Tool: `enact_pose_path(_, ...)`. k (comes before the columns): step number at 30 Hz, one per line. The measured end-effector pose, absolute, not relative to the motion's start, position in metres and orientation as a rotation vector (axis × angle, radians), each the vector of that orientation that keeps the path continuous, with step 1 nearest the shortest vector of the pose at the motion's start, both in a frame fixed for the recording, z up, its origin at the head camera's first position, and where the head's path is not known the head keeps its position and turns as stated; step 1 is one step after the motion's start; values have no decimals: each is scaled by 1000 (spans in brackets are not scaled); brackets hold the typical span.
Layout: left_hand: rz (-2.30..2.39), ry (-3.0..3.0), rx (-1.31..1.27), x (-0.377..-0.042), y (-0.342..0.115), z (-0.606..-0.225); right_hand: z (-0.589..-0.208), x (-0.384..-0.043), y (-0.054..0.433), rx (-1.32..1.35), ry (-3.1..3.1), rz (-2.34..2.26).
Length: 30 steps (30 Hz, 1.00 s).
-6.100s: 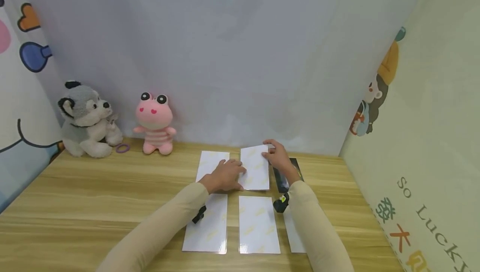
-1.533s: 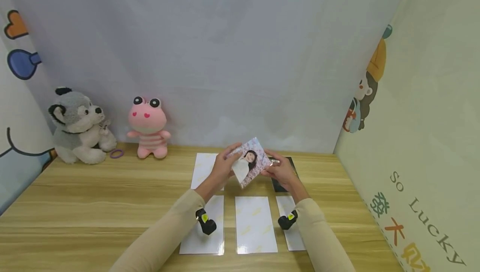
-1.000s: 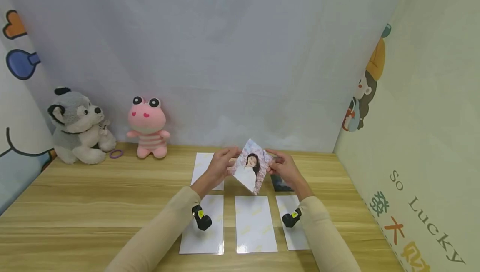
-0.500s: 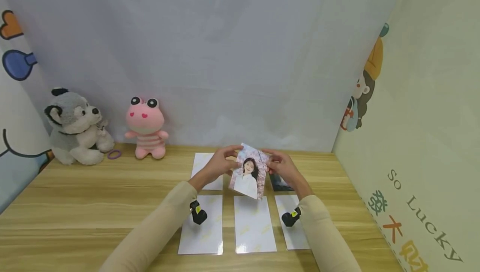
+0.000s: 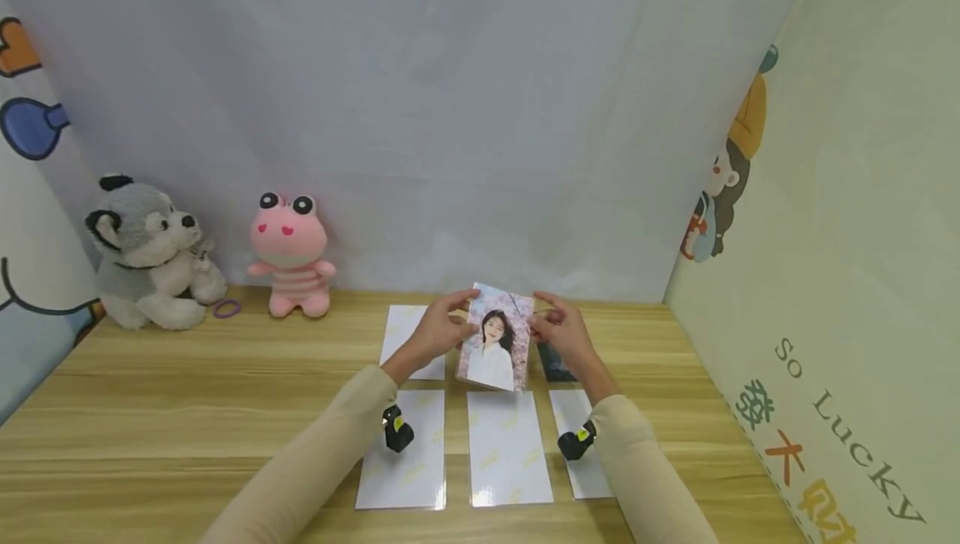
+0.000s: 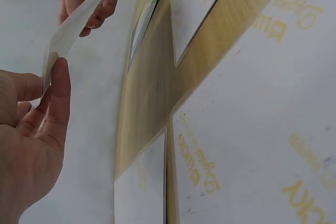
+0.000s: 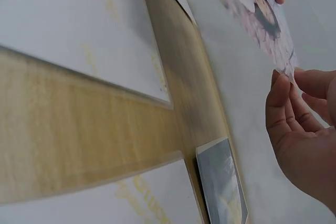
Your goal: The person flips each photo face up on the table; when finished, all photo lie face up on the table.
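Three cards point(image 5: 510, 448) are laid white side up in the near row on the table point(image 5: 187, 411), the right one part-hidden by a sleeve point(image 5: 645, 461). Beyond them the portrait photo point(image 5: 491, 356) is held clear of the table, between the far-left white card point(image 5: 405, 331) and the far-right dark photo point(image 5: 557, 363), left edge pinched between thumb and fingers of the left hand point(image 5: 435, 331), right edge likewise by the right hand point(image 5: 566, 332). Risk as judged: only edges are clamped, so it could be bowed if the hands are pushed together, or dropped askew if one pinch is loosened early
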<state>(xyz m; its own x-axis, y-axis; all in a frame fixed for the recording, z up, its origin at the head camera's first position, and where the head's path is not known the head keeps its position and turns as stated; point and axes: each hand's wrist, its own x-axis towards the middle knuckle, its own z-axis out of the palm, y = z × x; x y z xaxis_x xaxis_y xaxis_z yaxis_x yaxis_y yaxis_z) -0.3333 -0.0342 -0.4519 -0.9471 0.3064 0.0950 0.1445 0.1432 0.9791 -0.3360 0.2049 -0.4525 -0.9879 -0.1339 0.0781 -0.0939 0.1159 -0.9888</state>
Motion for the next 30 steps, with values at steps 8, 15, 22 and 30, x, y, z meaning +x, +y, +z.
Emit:
enact_pose_path(8, 1981, 2327, 392, -334, -34, -454, -452, -326, 203, -186, 2379, -1956)
enact_pose_path(15, 2027, 2348, 388, -337, -36, -460, -454, -316, 200, -275, 2315, -1861)
enact_pose_path(22, 2042, 2354, 401, -340, -38, -462, -453, -306, 200, -309, 2309, -1758)
enact_pose_path(30, 2040, 2359, 376, -342, -35, -466, -457, -304, 203, -307, 2279, -1794)
